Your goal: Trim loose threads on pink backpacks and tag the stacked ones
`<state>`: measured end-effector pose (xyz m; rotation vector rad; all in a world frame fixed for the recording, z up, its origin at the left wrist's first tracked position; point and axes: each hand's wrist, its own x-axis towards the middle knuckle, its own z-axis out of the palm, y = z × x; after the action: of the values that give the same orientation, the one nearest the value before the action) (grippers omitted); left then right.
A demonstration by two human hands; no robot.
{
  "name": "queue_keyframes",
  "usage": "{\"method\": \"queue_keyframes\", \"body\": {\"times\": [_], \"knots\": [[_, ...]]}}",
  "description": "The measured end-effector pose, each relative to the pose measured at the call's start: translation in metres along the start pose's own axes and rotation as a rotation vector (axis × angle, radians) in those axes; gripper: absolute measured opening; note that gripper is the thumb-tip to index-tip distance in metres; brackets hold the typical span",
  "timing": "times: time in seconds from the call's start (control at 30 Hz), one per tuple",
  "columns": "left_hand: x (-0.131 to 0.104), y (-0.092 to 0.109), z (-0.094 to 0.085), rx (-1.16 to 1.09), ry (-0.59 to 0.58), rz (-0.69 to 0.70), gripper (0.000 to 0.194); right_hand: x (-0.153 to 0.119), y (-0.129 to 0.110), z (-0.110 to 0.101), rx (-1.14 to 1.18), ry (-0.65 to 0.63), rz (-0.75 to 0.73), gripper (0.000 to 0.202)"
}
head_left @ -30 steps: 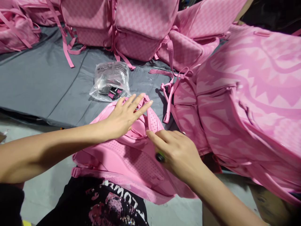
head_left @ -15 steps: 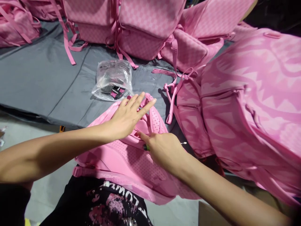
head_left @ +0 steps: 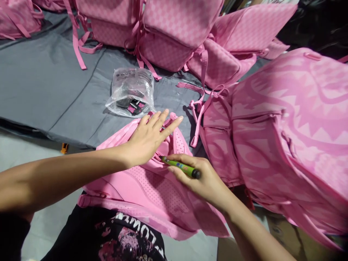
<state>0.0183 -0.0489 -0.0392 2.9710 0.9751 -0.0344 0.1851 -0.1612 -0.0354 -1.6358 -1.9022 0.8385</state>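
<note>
Right hand (head_left: 209,181) pinches a smooth green pen (head_left: 181,166), tip at the soft pink bag (head_left: 119,185) (dotted padding (head_left: 154,185)), near edge of table (head_left: 67,90). Left hand (head_left: 146,137) open, fingers spread on bag.

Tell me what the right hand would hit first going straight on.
The right hand would likely meet the left hand, though its pen may catch the backpack first; depth is unclear.
</note>
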Motion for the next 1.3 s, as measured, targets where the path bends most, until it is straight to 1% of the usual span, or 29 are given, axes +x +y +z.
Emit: {"method": "queue_keyframes", "body": {"times": [0.07, 0.17, 0.23, 0.33, 0.43, 0.53, 0.6, 0.67, 0.77, 0.83, 0.93, 1.07, 1.2, 1.3], "knots": [[0.001, 0.001, -0.001, 0.008, -0.013, -0.014, 0.093, 0.008, 0.005, 0.001, -0.003, -0.069, 0.038, 0.022], [0.002, 0.002, 0.0, 0.025, -0.021, -0.025, 0.093, 0.011, 0.006, 0.002, -0.077, -0.102, -0.016, 0.021], [0.002, 0.002, 0.001, 0.036, -0.022, -0.026, 0.093, 0.009, 0.005, 0.004, -0.143, -0.093, -0.065, 0.023], [0.003, 0.002, 0.002, 0.039, -0.021, -0.023, 0.091, 0.005, 0.006, 0.008, -0.208, -0.031, -0.115, 0.024], [0.003, 0.001, 0.002, 0.041, -0.017, -0.021, 0.09, 0.007, 0.007, 0.01, -0.165, 0.008, -0.165, 0.022], [0.003, 0.002, 0.002, 0.046, -0.02, -0.03, 0.089, 0.012, 0.004, 0.009, -0.134, -0.025, -0.199, 0.02], [0.003, 0.002, 0.002, 0.047, -0.017, -0.03, 0.09, 0.013, 0.001, 0.009, -0.188, -0.041, -0.199, 0.019], [0.003, 0.001, 0.003, 0.041, -0.015, -0.025, 0.091, 0.014, -0.001, 0.01, -0.233, -0.017, -0.216, 0.017], [0.002, 0.001, 0.003, 0.035, -0.022, -0.027, 0.092, 0.013, -0.001, 0.013, -0.174, 0.047, -0.273, 0.016], [0.003, 0.001, 0.002, 0.04, -0.025, -0.036, 0.09, 0.013, 0.0, 0.014, -0.17, 0.045, -0.259, 0.014], [0.003, 0.002, 0.003, 0.056, -0.016, -0.039, 0.088, 0.012, 0.0, 0.015, -0.24, 0.024, -0.206, 0.011], [0.003, 0.003, 0.005, 0.064, -0.002, -0.038, 0.087, 0.01, -0.005, 0.017, -0.197, 0.107, -0.248, 0.013], [0.002, 0.003, 0.005, 0.066, 0.008, -0.028, 0.089, 0.007, -0.008, 0.022, -0.248, 0.124, -0.213, 0.011], [0.001, 0.002, 0.004, 0.057, -0.01, -0.037, 0.09, 0.005, -0.005, 0.029, -0.165, 0.196, -0.215, 0.011]]}}
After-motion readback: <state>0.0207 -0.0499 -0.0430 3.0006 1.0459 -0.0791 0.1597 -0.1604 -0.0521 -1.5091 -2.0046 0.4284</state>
